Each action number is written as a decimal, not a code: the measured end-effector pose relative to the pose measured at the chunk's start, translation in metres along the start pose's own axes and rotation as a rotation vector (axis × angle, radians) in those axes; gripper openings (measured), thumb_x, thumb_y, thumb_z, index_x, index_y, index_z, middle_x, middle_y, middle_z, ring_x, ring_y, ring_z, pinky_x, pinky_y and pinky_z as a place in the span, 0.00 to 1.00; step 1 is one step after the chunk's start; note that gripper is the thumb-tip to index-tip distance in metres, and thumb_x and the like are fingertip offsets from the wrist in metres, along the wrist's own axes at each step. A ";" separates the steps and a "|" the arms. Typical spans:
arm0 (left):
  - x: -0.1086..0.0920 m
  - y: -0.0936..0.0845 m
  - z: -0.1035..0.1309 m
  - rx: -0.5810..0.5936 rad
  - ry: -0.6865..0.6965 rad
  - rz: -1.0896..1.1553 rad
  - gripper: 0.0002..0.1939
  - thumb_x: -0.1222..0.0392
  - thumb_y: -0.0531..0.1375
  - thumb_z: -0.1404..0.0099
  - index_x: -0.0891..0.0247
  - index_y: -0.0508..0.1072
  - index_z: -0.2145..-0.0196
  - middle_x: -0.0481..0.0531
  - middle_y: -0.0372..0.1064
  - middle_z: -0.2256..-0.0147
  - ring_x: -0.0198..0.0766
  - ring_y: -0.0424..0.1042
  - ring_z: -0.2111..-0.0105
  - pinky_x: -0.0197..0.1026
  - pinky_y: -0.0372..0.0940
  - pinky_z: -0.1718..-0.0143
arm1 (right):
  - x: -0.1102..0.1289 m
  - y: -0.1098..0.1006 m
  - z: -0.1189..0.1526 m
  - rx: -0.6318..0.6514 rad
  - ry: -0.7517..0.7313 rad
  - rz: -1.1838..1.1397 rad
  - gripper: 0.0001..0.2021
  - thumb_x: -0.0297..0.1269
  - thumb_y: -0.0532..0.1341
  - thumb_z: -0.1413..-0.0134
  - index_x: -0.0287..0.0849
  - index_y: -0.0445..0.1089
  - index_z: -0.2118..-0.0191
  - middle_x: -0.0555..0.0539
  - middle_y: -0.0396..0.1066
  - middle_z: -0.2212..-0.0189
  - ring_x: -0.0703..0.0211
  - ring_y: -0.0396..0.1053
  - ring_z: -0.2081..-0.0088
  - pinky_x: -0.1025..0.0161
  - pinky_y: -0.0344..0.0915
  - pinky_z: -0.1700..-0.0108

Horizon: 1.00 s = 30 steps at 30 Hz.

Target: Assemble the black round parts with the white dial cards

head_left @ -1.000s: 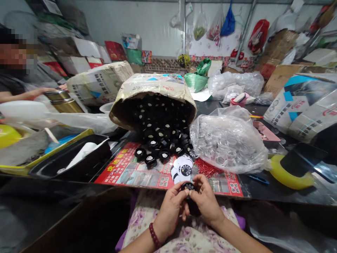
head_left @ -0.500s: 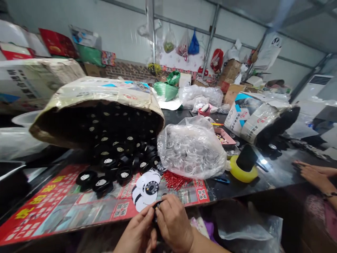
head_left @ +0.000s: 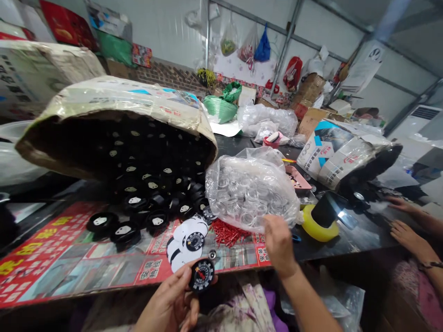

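My left hand (head_left: 175,295) grips a small round dial gauge (head_left: 201,275) by its black rim; its black face carries white markings and a red pointer. My right hand (head_left: 279,244) is at the front right of a clear plastic bag (head_left: 251,193) of transparent rings. Its fingers are curled together against the bag; what they pinch, if anything, is hidden. White discs with printed black dials (head_left: 187,242) lie in a fanned pile beyond the gauge. Behind them, red pointers (head_left: 228,233) form a heap beside the bag. A small round metallic piece (head_left: 212,254) lies near the gauge.
A tipped carton (head_left: 138,99) spills black round cases (head_left: 125,233) onto the red printed sheet (head_left: 41,258). To the right are a yellow tape roll (head_left: 321,228) with a phone (head_left: 325,210) in it, a pink tray (head_left: 298,179) and another carton (head_left: 337,152). Another person's hands (head_left: 408,237) rest at far right.
My right hand has left the gauge and moved right and forward to the bag of rings. The gauge, earlier mostly covered by both hands, now shows its face in my left hand. The view has shifted slightly.
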State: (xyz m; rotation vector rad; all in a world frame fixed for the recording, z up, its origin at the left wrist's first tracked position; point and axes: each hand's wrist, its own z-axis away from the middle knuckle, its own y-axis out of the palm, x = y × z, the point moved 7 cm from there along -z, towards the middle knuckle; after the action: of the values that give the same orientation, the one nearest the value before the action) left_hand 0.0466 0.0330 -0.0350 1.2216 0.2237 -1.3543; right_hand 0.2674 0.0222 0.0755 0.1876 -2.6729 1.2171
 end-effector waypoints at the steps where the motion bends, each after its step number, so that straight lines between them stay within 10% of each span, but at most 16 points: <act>1: -0.002 -0.005 -0.001 -0.030 0.019 -0.046 0.24 0.44 0.63 0.46 0.59 0.67 0.57 0.45 0.67 0.81 0.31 0.62 0.89 0.30 0.51 0.91 | -0.021 -0.005 -0.009 -0.003 0.042 0.043 0.10 0.29 0.50 0.42 0.39 0.68 0.60 0.39 0.71 0.61 0.48 0.64 0.57 0.51 0.60 0.54; 7: -0.005 -0.019 -0.009 -0.130 0.144 -0.346 0.23 0.50 0.69 0.54 0.63 0.71 0.62 0.41 0.66 0.81 0.21 0.50 0.91 0.27 0.44 0.90 | -0.054 -0.016 -0.029 0.005 0.080 0.038 0.07 0.31 0.53 0.44 0.41 0.68 0.70 0.43 0.70 0.69 0.49 0.64 0.61 0.50 0.59 0.54; 11: -0.012 -0.015 -0.005 -0.145 0.176 -0.240 0.21 0.53 0.71 0.58 0.65 0.72 0.68 0.45 0.70 0.77 0.28 0.65 0.83 0.27 0.57 0.85 | -0.036 -0.026 -0.011 0.014 0.233 -0.312 0.11 0.38 0.49 0.39 0.41 0.65 0.59 0.45 0.70 0.66 0.55 0.67 0.64 0.59 0.64 0.61; 14: -0.012 -0.011 -0.001 -0.150 0.128 -0.280 0.21 0.50 0.69 0.54 0.65 0.71 0.66 0.44 0.69 0.79 0.23 0.56 0.90 0.28 0.50 0.90 | -0.017 -0.004 0.015 0.290 0.385 -0.707 0.12 0.40 0.53 0.42 0.41 0.65 0.56 0.51 0.67 0.76 0.60 0.64 0.75 0.65 0.62 0.71; 19: -0.008 0.004 0.006 0.006 0.077 -0.267 0.28 0.45 0.62 0.45 0.62 0.63 0.51 0.44 0.66 0.80 0.30 0.64 0.87 0.29 0.54 0.90 | 0.026 0.016 0.037 0.432 0.432 -0.776 0.09 0.36 0.59 0.47 0.40 0.68 0.60 0.53 0.64 0.78 0.63 0.61 0.77 0.68 0.58 0.74; 26: -0.013 0.012 0.014 0.147 0.156 -0.277 0.32 0.49 0.64 0.46 0.62 0.61 0.47 0.47 0.69 0.74 0.31 0.67 0.84 0.30 0.59 0.87 | 0.104 0.023 0.028 0.463 0.056 -0.804 0.07 0.27 0.56 0.46 0.42 0.71 0.66 0.46 0.67 0.66 0.59 0.67 0.65 0.64 0.63 0.63; 30: -0.017 0.011 0.020 0.145 0.199 -0.393 0.21 0.52 0.61 0.41 0.62 0.65 0.52 0.45 0.67 0.74 0.27 0.62 0.87 0.29 0.55 0.89 | 0.102 0.044 0.037 0.613 0.168 -0.888 0.12 0.30 0.58 0.46 0.42 0.70 0.56 0.46 0.70 0.61 0.57 0.68 0.62 0.60 0.65 0.59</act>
State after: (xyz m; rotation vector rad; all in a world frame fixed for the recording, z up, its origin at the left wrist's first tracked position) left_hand 0.0409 0.0252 -0.0082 1.4897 0.5368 -1.6049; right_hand 0.1551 0.0195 0.0432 1.1395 -1.6304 1.5256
